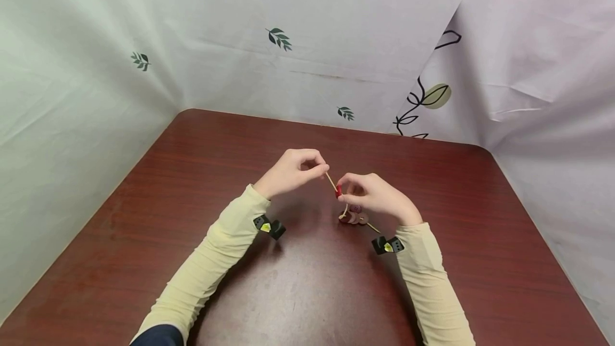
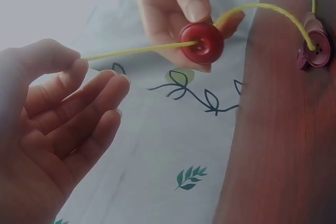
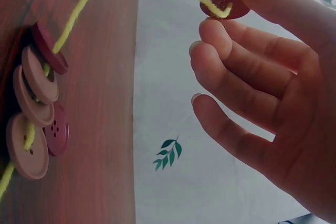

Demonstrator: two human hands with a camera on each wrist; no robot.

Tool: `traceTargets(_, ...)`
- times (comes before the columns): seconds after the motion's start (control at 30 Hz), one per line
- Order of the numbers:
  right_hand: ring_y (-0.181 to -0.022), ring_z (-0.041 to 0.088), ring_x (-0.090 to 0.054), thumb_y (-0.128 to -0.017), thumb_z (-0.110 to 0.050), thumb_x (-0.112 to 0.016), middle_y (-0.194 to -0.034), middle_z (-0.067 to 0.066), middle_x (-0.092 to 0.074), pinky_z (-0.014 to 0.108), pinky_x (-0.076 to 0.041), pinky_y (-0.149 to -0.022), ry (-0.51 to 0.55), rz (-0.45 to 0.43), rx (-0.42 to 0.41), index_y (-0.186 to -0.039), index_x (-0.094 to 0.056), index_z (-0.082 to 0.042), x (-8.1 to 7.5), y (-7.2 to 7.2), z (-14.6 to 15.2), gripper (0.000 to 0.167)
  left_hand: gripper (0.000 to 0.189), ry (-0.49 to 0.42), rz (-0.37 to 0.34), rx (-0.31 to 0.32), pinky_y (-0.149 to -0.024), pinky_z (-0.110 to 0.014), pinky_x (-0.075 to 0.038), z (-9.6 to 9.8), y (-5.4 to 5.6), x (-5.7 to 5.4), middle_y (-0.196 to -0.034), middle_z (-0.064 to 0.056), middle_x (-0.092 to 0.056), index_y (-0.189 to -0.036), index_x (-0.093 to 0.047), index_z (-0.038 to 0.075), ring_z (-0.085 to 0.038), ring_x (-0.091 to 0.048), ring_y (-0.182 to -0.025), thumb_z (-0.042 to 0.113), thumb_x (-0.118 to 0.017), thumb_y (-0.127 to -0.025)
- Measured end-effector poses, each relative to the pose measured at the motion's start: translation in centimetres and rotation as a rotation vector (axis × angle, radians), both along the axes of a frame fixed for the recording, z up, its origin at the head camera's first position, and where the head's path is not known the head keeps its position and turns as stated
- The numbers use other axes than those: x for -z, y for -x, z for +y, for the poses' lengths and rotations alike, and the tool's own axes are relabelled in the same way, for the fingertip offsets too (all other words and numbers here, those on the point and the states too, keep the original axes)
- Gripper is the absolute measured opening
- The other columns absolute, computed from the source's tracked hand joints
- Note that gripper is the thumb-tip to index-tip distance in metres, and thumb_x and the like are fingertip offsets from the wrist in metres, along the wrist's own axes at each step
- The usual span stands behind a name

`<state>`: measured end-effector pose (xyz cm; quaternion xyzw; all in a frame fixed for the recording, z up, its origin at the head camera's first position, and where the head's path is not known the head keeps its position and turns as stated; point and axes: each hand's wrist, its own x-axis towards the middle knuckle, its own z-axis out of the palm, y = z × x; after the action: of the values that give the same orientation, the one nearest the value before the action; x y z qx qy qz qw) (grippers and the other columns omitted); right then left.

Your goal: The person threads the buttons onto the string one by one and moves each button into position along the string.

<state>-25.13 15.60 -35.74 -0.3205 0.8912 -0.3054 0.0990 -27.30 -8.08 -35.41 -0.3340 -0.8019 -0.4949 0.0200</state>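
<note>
Between thumb and fingertips, my left hand (image 1: 292, 171) pinches a yellow cord (image 2: 131, 51), drawn straight toward the right hand. My right hand (image 1: 379, 195) grips a red button (image 2: 212, 51) by its rim, above the table. The cord passes through a hole in this button, then curves down to several buttons threaded in a row on the table. In the right wrist view the row has a dark red button (image 3: 48, 45) at one end and beige buttons (image 3: 34, 163) after it. A dark pink button (image 3: 59, 135) lies close beside them.
The brown wooden table (image 1: 192, 175) reaches to white curtains (image 1: 230, 68) with leaf prints at the back and sides. A small black camera (image 1: 270, 227) sits on the left wrist, and another camera (image 1: 387, 246) on the right wrist. The cord's other end (image 1: 373, 227) sticks out beyond the row.
</note>
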Motion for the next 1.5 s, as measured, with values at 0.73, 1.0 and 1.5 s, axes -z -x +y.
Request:
traceTargets(0.73, -0.068, 0.028, -0.067, -0.090, -0.016, -0.066, -0.078, 0.012, -0.069, 0.024, -0.050, -0.066, -0.025, -0.046, -0.014, -0.104, -0.061, -0.013, 0.5, 0.2, 0.2, 0.015, 0.013, -0.039, 0.004, -0.039, -0.068, -0.024, -0.050, -0.6, 0.0, -0.7, -0.077, -0.009, -0.068, -0.080, -0.066, 0.009, -0.012, -0.065, -0.070, 0.014, -0.065, -0.092)
traceTargets(1.0, -0.065, 0.028, -0.069, -0.090, -0.015, -0.065, -0.078, 0.013, -0.069, 0.026, -0.053, -0.064, -0.025, -0.085, -0.031, -0.104, -0.060, -0.014, 0.6, 0.3, 0.3, 0.015, 0.014, -0.053, -0.008, -0.045, -0.069, -0.027, -0.052, -0.9, 0.0, -0.9, -0.079, -0.014, -0.069, -0.081, -0.066, 0.007, -0.013, -0.067, -0.070, 0.016, -0.065, -0.092)
traceTargets(1.5, -0.065, 0.025, -0.069, -0.093, -0.020, -0.063, -0.079, 0.009, -0.072, 0.026, -0.052, -0.062, -0.065, -0.152, -0.055, -0.107, -0.060, -0.014, 0.8, 0.5, 0.4, 0.015, 0.016, -0.079, -0.022, -0.053, -0.074, -0.030, -0.055, -1.3, 0.0, -1.0, -0.080, -0.010, -0.068, -0.084, -0.065, 0.003, -0.013, -0.069, -0.072, 0.016, -0.064, -0.092)
